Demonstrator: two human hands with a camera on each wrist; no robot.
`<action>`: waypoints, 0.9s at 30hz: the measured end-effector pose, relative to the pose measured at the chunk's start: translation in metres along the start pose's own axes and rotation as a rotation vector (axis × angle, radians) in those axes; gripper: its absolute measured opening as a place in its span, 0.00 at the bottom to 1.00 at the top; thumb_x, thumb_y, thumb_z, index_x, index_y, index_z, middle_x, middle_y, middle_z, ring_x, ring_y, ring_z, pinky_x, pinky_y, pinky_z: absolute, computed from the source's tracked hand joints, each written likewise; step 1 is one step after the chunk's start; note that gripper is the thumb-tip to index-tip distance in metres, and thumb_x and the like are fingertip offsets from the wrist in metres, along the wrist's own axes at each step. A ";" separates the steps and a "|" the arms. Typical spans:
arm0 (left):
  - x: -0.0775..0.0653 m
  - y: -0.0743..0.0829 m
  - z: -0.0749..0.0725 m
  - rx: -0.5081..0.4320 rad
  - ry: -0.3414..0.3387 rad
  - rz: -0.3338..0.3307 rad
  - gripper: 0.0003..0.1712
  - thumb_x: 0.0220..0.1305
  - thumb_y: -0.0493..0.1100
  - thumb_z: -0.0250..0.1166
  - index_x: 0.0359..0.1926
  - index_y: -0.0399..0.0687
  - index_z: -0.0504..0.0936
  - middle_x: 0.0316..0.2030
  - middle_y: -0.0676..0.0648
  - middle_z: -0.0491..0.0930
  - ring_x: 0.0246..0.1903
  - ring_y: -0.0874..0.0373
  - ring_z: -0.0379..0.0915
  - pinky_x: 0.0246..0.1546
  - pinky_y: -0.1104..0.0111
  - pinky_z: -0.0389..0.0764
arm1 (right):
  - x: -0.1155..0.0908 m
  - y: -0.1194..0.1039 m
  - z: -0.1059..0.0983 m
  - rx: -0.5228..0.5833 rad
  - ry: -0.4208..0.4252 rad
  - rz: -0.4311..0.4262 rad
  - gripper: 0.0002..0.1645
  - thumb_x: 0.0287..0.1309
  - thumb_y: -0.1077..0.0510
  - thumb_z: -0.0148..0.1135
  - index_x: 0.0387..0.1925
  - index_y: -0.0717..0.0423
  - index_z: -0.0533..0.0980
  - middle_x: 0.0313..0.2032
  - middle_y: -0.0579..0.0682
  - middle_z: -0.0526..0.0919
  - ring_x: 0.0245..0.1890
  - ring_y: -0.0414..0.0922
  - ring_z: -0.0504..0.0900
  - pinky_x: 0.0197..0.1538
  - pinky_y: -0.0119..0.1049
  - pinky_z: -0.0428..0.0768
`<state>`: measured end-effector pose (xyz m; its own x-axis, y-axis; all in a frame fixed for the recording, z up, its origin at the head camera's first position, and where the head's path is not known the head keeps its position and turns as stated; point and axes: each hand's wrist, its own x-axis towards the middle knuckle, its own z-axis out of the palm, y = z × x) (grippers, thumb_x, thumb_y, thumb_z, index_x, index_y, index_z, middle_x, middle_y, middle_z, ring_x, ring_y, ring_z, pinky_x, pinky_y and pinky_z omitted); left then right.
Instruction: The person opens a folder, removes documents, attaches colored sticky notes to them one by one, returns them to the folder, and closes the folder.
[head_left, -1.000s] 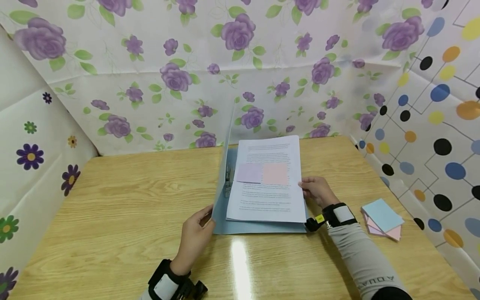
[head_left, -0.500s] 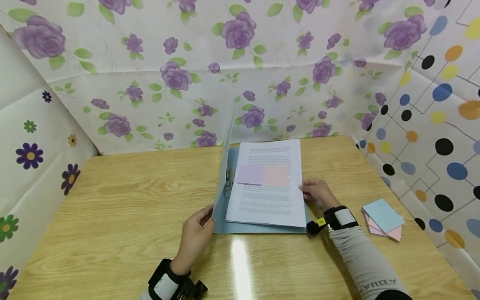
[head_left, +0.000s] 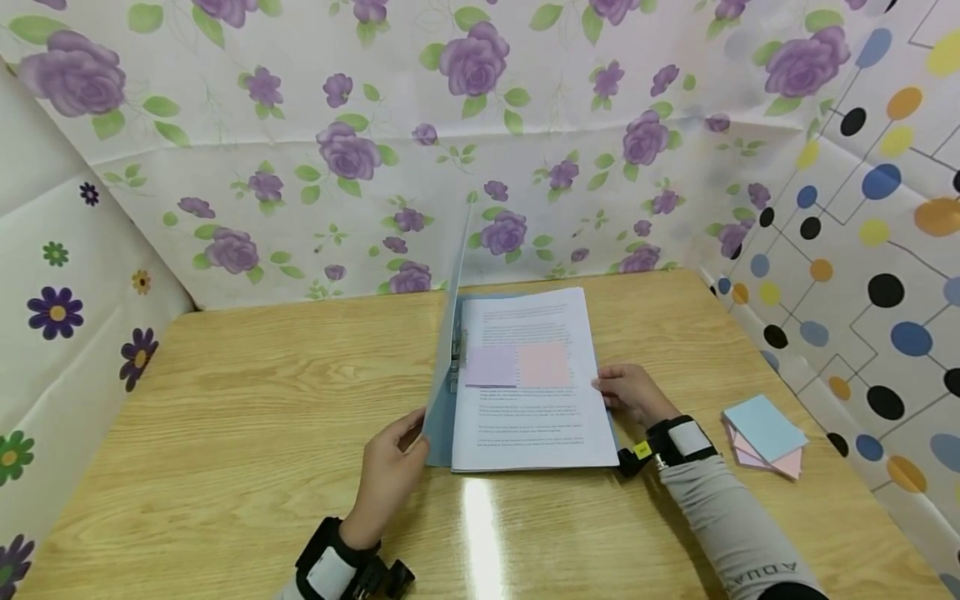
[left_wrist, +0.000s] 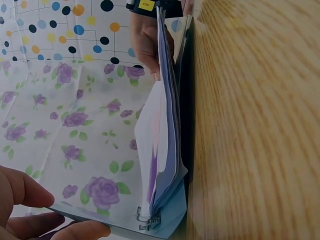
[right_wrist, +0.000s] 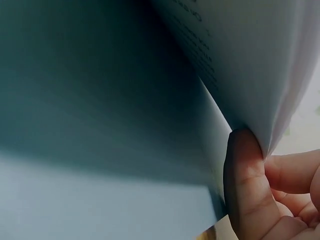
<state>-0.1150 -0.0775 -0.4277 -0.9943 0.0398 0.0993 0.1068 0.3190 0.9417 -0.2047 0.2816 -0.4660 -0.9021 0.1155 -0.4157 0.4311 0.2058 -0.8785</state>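
A blue folder (head_left: 442,425) stands partly opened on the table, its cover raised nearly upright. My left hand (head_left: 392,467) pinches the cover's near edge between thumb and fingers, as the left wrist view also shows. A stack of printed paper (head_left: 525,429) lies over the folder's right half, its left edge near the metal clip (left_wrist: 147,219) by the spine. One purple sticky note (head_left: 492,367) and one pink sticky note (head_left: 545,365) sit side by side on the top sheet. With thumb and fingers, my right hand (head_left: 633,393) pinches the stack's right edge, lifted off the folder in the right wrist view.
A small fanned pile of blue, pink and purple sticky notes (head_left: 767,429) lies on the table to the right. Flowered sheeting (head_left: 300,167) hangs behind the wooden table (head_left: 262,400), and dotted sheeting (head_left: 885,292) on the right.
The paper stack has slid toward me and to the left, closer to the spine, with my right hand moving slightly nearer. My left hand and the raised cover have stayed put.
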 end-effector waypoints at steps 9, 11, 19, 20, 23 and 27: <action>0.000 0.000 0.000 -0.007 -0.001 -0.007 0.23 0.66 0.25 0.56 0.62 0.21 0.75 0.62 0.25 0.76 0.62 0.34 0.76 0.56 0.56 0.82 | 0.007 0.000 0.003 -0.020 0.030 0.052 0.19 0.71 0.67 0.56 0.58 0.76 0.72 0.31 0.45 0.80 0.25 0.33 0.77 0.30 0.24 0.79; 0.000 0.000 0.000 -0.009 0.000 -0.008 0.23 0.66 0.25 0.56 0.62 0.21 0.75 0.62 0.25 0.76 0.62 0.34 0.76 0.56 0.56 0.82 | 0.009 -0.001 0.004 -0.025 0.038 0.056 0.18 0.71 0.67 0.56 0.57 0.75 0.72 0.32 0.45 0.80 0.26 0.33 0.77 0.31 0.24 0.79; 0.001 -0.001 0.000 -0.005 -0.005 -0.006 0.23 0.66 0.25 0.56 0.62 0.21 0.75 0.62 0.25 0.76 0.61 0.34 0.76 0.55 0.57 0.83 | 0.018 -0.003 0.005 -0.042 0.074 0.071 0.17 0.70 0.67 0.57 0.56 0.73 0.74 0.33 0.46 0.80 0.27 0.33 0.77 0.30 0.24 0.79; 0.001 -0.001 0.000 -0.005 -0.006 -0.007 0.23 0.66 0.25 0.56 0.62 0.21 0.75 0.62 0.25 0.76 0.61 0.34 0.76 0.55 0.57 0.83 | 0.019 -0.003 0.005 -0.042 0.078 0.077 0.17 0.70 0.67 0.57 0.56 0.73 0.74 0.33 0.46 0.80 0.27 0.33 0.77 0.31 0.24 0.79; 0.001 -0.001 0.000 -0.003 -0.010 -0.009 0.23 0.66 0.25 0.56 0.62 0.21 0.75 0.62 0.25 0.76 0.61 0.34 0.76 0.55 0.56 0.83 | 0.021 -0.004 0.004 -0.045 0.083 0.085 0.17 0.70 0.66 0.57 0.57 0.72 0.74 0.34 0.47 0.81 0.27 0.34 0.78 0.31 0.24 0.79; 0.001 -0.002 0.000 -0.001 -0.012 -0.010 0.23 0.66 0.25 0.56 0.62 0.21 0.74 0.62 0.25 0.76 0.61 0.34 0.76 0.55 0.56 0.82 | 0.020 -0.006 0.005 -0.084 0.090 0.075 0.17 0.70 0.65 0.58 0.56 0.72 0.75 0.37 0.49 0.81 0.29 0.35 0.78 0.32 0.24 0.79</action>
<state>-0.1159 -0.0777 -0.4294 -0.9952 0.0480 0.0856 0.0964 0.3188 0.9429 -0.2253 0.2782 -0.4704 -0.8637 0.2199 -0.4536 0.5008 0.2730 -0.8214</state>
